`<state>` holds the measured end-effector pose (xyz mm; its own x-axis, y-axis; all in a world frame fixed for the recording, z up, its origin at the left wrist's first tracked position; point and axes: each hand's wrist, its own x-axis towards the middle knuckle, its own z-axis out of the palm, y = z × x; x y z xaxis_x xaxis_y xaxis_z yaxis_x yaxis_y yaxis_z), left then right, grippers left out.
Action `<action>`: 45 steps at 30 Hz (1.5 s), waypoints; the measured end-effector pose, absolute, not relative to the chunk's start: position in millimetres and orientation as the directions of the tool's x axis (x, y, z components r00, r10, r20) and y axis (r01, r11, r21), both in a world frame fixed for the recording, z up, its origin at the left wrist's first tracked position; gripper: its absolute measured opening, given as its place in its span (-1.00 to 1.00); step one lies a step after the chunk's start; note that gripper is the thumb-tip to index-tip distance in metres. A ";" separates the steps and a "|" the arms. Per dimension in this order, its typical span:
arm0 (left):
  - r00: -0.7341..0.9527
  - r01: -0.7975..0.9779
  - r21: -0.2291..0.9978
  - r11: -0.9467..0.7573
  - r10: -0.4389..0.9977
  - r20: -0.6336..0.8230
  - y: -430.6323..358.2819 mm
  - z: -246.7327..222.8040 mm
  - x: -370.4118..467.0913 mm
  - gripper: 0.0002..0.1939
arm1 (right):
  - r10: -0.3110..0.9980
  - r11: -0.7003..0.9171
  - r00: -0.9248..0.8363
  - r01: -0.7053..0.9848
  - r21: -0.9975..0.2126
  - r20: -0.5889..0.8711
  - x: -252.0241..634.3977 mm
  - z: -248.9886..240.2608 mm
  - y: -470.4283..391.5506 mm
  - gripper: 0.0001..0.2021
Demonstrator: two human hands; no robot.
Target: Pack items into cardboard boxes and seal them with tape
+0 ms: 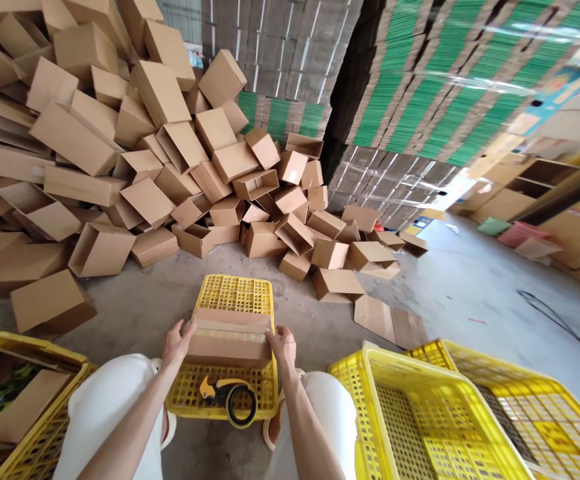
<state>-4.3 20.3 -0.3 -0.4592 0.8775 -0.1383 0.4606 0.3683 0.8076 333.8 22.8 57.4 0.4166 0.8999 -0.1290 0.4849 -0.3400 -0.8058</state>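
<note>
A cardboard box with a strip of tape along its top lies across an upturned yellow crate between my knees. My left hand grips the box's left end, fingers bent at its upper corner. At the right end, my right hand holds the other edge with thumb and fingers. Nearer to me on the crate rests a tape dispenser with an orange and black handle and a roll of tape.
A large heap of cardboard boxes spreads ahead and left. Yellow crates stand at the right and left, the left one holding cardboard. Stacked flat cardboard rises behind. A black cable lies on the floor at right.
</note>
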 end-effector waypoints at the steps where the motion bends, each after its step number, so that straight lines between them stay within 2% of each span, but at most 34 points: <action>1: -0.445 0.441 0.821 0.362 0.883 -0.150 19.5 -0.4 -5.1 -0.61 | 0.904 -0.338 0.402 0.469 -0.816 -0.144 333.9 56.9 21.3 -0.70; 5: -0.416 0.371 0.868 0.330 0.895 -0.163 15.0 0.2 -8.7 -0.58 | 0.924 -0.316 0.338 0.409 -0.856 -0.179 335.3 55.2 14.2 -0.68; 11: -0.446 0.383 0.872 0.304 0.888 -0.114 11.5 0.0 -8.9 -0.54 | 0.926 -0.298 0.340 0.393 -0.870 -0.163 339.1 52.1 7.6 -0.63; 24: -0.490 0.438 0.841 0.317 0.869 -0.072 16.4 7.3 5.8 -0.65 | 0.965 -0.190 0.258 0.541 -0.819 -0.053 331.7 70.3 4.7 -0.72; 34: -0.421 0.436 0.826 0.356 0.892 -0.162 1.9 11.6 5.5 -0.55 | 0.966 -0.194 0.251 0.542 -0.818 -0.062 331.3 54.6 -13.8 -0.44; 39: -0.389 0.432 0.827 0.358 0.902 -0.187 7.1 10.1 13.5 -0.38 | 0.975 -0.149 0.222 0.567 -0.810 -0.024 329.7 48.2 -6.2 -0.17; 42: -0.417 0.441 0.815 0.377 0.890 -0.186 8.5 7.6 19.1 -0.08 | 0.971 -0.100 0.232 0.594 -0.798 0.052 328.7 37.8 2.8 -0.01; 45: -0.375 0.550 0.790 0.272 0.925 -0.057 5.3 6.9 26.6 0.10 | 0.975 -0.054 0.207 0.578 -0.814 0.082 326.0 26.5 9.5 0.03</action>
